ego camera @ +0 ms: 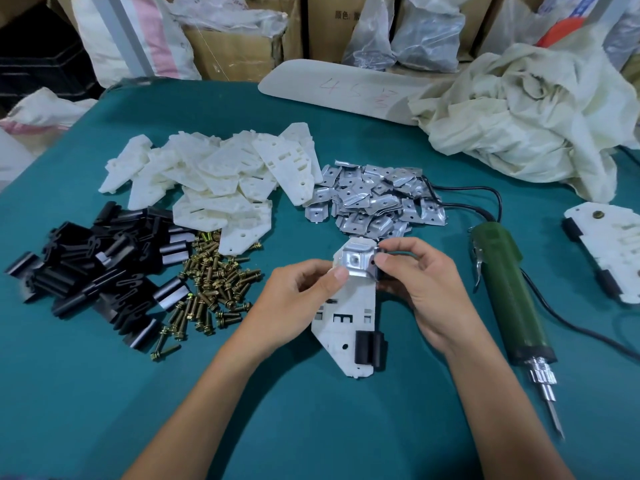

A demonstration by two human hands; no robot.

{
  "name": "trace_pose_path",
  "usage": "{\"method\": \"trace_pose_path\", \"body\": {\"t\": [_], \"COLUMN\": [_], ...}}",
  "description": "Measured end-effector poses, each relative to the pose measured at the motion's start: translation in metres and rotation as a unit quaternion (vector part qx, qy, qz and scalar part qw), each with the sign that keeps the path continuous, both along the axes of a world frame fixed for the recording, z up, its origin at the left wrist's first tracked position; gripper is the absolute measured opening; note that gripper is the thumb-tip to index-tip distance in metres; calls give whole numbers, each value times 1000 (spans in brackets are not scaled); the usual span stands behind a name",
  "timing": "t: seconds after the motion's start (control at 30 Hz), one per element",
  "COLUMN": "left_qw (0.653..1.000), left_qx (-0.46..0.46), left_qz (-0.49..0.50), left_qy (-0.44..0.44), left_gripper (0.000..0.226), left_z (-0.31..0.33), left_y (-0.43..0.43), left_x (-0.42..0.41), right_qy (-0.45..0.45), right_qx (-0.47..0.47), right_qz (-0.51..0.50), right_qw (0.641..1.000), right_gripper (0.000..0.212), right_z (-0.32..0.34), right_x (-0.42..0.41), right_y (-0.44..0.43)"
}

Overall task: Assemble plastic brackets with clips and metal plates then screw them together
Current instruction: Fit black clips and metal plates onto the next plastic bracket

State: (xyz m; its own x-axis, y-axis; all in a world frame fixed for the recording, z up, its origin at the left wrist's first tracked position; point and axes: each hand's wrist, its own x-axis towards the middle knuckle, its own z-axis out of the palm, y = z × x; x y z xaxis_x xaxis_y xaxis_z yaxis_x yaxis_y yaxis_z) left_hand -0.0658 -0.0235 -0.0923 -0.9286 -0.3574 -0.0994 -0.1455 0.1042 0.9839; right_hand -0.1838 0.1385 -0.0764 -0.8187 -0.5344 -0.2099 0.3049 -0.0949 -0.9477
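Both hands grip one flat white plastic bracket (346,317) just above the teal cloth-covered table (311,427). The left hand (294,299) holds its left edge, thumb pressing a square stamped metal plate (356,261) onto the far end. The right hand (419,282) pinches the plate's right side, where a dark part, probably a second clip, shows between its fingers. A black ribbed plastic clip (369,346) already sits on the near end.

By my reading the plate is being seated and no screw is in yet. To the right lies a green corded electric screwdriver (502,292), untouched. Left of the hands are a heap of brass-coloured bolts with washers (214,282) and glossy black clips (97,271). Beyond lie shiny plates (374,199) and matte white brackets (221,181), many still unassembled. One finished-looking bracket (609,251) rests far right.
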Motion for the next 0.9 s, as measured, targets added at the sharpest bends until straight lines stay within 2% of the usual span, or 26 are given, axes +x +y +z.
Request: {"method": "trace_pose_path", "body": {"t": [0.2,0.33,0.63,0.77,0.9], "left_qw": [999,998,999,999,999], "left_qx": [46,59,26,8,1], "left_qz": [-7,-7,-7,-8,-8], "left_qy": [9,4,26,36,43], "left_gripper": [35,26,33,36,42], "left_z": [1,1,0,-2,-4], "left_y": [-3,-4,-3,-3,-5], "left_x": [0,0,1,1,1], "right_qy": [0,-2,-4,-8,-19], "right_qx": [3,2,1,-9,-16], "right_qz": [12,17,26,31,39], "right_qw": [1000,1000,1000,999,999], "right_gripper": [12,12,12,24,24], "right_z": [0,1,1,2,1], "right_x": [1,2,2,2,3], "right_y": [-2,-2,-3,-2,-2]}}
